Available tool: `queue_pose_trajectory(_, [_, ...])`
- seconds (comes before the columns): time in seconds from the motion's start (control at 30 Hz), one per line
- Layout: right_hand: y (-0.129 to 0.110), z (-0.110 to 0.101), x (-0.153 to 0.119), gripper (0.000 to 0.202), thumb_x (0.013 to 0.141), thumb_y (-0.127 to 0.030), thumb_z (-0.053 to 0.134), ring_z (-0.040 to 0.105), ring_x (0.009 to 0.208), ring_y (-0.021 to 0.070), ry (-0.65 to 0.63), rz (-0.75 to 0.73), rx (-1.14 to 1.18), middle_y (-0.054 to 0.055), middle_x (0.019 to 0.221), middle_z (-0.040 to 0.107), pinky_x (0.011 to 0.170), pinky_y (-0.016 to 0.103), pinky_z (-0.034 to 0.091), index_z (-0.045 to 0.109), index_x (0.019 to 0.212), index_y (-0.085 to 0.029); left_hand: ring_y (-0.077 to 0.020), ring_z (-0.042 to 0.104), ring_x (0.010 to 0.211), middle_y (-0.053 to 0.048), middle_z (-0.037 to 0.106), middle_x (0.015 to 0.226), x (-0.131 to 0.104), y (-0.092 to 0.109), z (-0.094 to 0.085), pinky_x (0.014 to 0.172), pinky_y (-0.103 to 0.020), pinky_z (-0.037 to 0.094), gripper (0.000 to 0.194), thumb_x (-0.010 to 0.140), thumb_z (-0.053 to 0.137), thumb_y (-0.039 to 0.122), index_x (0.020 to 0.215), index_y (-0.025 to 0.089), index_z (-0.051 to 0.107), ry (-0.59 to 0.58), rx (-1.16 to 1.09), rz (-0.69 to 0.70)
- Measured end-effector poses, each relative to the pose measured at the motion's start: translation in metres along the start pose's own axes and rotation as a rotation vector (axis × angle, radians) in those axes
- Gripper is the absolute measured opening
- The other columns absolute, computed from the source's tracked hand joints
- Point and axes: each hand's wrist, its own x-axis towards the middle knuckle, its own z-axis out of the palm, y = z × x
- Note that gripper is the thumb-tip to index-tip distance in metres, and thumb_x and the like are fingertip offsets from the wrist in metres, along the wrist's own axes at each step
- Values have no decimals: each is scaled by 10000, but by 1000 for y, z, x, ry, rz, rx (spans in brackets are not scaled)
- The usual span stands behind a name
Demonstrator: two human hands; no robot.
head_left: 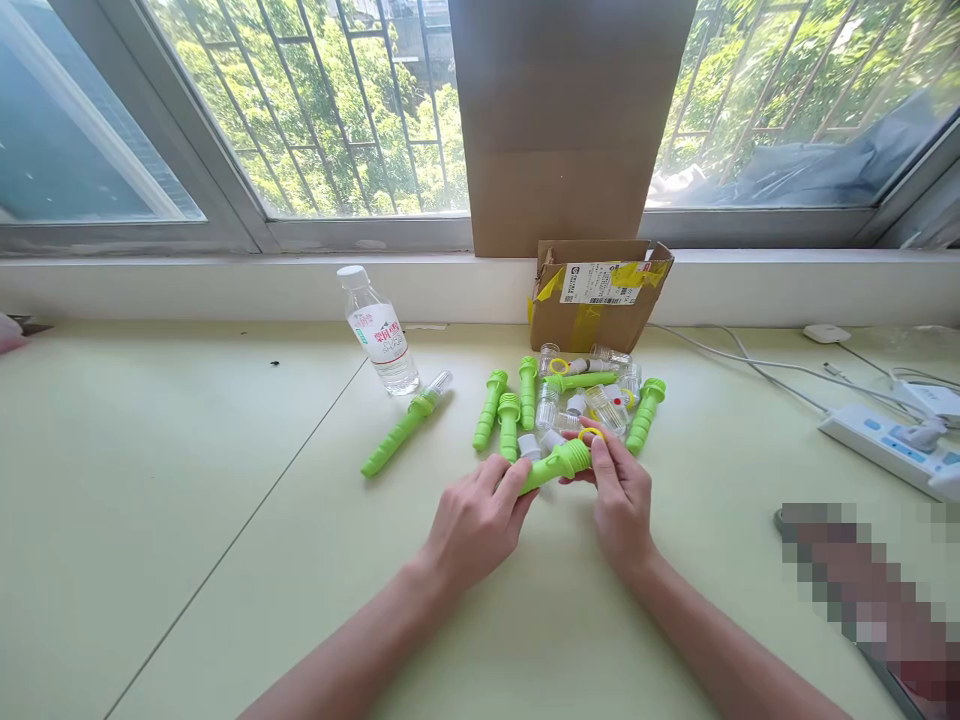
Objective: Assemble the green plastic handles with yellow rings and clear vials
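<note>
The left hand [478, 508] clasps a green tube [559, 463] just below and right of centre, the right hand [624, 492] pinches a yellow ring [591, 433] by its threaded end, and clear cups [606, 408] and a cardboard box [589, 315] sit beyond.

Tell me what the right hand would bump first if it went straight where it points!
Past the yellow ring it holds, the right hand would probably bump the clear plastic cups first, though depth is unclear.
</note>
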Motion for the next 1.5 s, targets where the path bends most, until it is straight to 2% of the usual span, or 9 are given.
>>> queue_pose_trajectory(0.13, [0, -1, 0, 374, 903, -436, 506, 663, 869, 222, -24, 9, 32, 95, 1076, 679, 600, 341, 598, 621, 1164, -194, -125, 550, 619, -24, 581, 767, 0, -1, 0, 483, -212, 332, 170, 922, 495, 241, 1065, 163, 544, 2, -7, 8])
queue_pose_trajectory(0.33, [0, -2, 3, 390, 899, -439, 514, 649, 935, 246, 22, 16, 46, 100, 1063, 684, 590, 337, 595, 609, 1193, -200, -124, 548, 621, -24, 589, 783, 0, -1, -1, 484, -213, 341, 172, 912, 513, 235, 1065, 160, 539, 0, -11, 22])
queue_pose_trajectory(0.63, [2, -4, -2, 337, 919, -391, 479, 658, 796, 193, -104, -96, -22, 61, 990, 688, 607, 340, 591, 625, 1172, -224, -116, 545, 609, -21, 594, 774, 2, 0, -3, 463, -206, 319, 164, 928, 488, 237, 1068, 168, 536, 6, 10, 1])
queue_pose_trajectory(0.77, [2, -4, -2, 321, 906, -366, 510, 626, 659, 148, -101, -131, -101, 18, 835, 665, 599, 328, 585, 617, 1180, -237, -109, 546, 598, -15, 594, 763, 2, 0, -2, 455, -204, 315, 158, 928, 492, 239, 1062, 167, 535, 24, 2, -10])
queue_pose_trajectory(0.83, [2, -3, -2, 326, 895, -365, 526, 617, 656, 146, -103, -137, -117, 8, 795, 648, 590, 319, 587, 613, 1183, -237, -105, 546, 592, -17, 600, 774, 2, -1, -2, 453, -204, 315, 165, 928, 492, 240, 1071, 168, 535, 26, 5, -6])
queue_pose_trajectory(1.03, [-1, -1, -2, 368, 877, -377, 544, 618, 678, 144, -109, -132, -161, 27, 912, 666, 615, 322, 602, 595, 1210, -228, -100, 556, 587, -18, 600, 771, 1, -1, 0, 439, -208, 302, 177, 934, 482, 243, 1086, 168, 533, 27, 10, 1])
queue_pose_trajectory(1.27, [-1, 0, -6, 304, 888, -313, 522, 641, 913, 205, -87, -254, -265, 71, 1145, 626, 659, 331, 595, 618, 1168, -241, -113, 571, 616, -25, 602, 792, -3, 3, 2, 468, -207, 347, 178, 935, 470, 232, 1088, 163, 530, -6, -12, -16])
queue_pose_trajectory(1.33, [-1, 1, -8, 288, 890, -310, 516, 650, 892, 202, -70, -255, -297, 75, 1139, 632, 675, 339, 594, 628, 1144, -235, -115, 570, 619, -25, 602, 792, -3, 4, 3, 477, -207, 358, 176, 932, 476, 225, 1086, 159, 531, -12, -26, -22])
queue_pose_trajectory(1.5, [-1, 3, -8, 338, 883, -353, 532, 650, 683, 151, -43, -136, -245, 57, 1092, 668, 609, 326, 598, 589, 1194, -234, -119, 578, 627, -21, 607, 797, -4, 6, 6, 480, -209, 365, 172, 926, 492, 228, 1080, 161, 527, -2, -39, -52])
